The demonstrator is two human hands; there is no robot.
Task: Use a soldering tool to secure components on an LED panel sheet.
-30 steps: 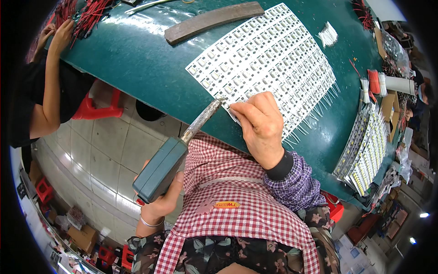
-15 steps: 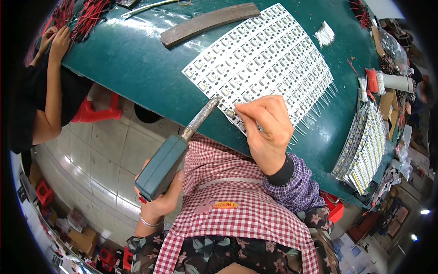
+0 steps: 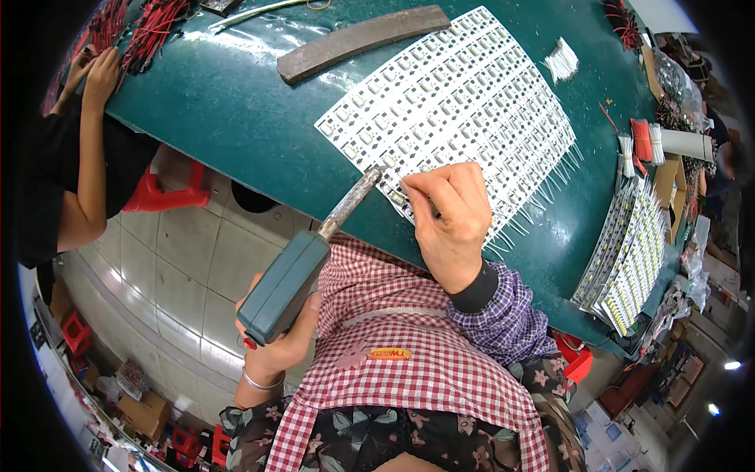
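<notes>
My left hand (image 3: 285,350) is wrapped round the dark green body of a soldering gun (image 3: 285,285). Its metal barrel points up and right, and the tip is at the near left edge of a white LED circuit board sheet (image 3: 456,98). Rows of small yellowish LEDs cover the sheet. Thin white wires (image 3: 541,203) stick out along its right edge. Just right of the tip, my right hand (image 3: 454,224) pinches thumb and forefinger together over the board's near edge. Whatever lies between those fingertips is too small to make out.
A curved grey-brown bar (image 3: 362,43) lies beyond the sheet on the green table (image 3: 212,118). White wire pieces (image 3: 561,61) sit at the far right. More LED strips (image 3: 625,252) are stacked at right, near red and white wire bundles (image 3: 641,140). Another person's hands (image 3: 101,75) handle red-black wires.
My right hand has shifted slightly left, staying pinched. The soldering gun has moved a little to the right, its tip still at the board's edge.
</notes>
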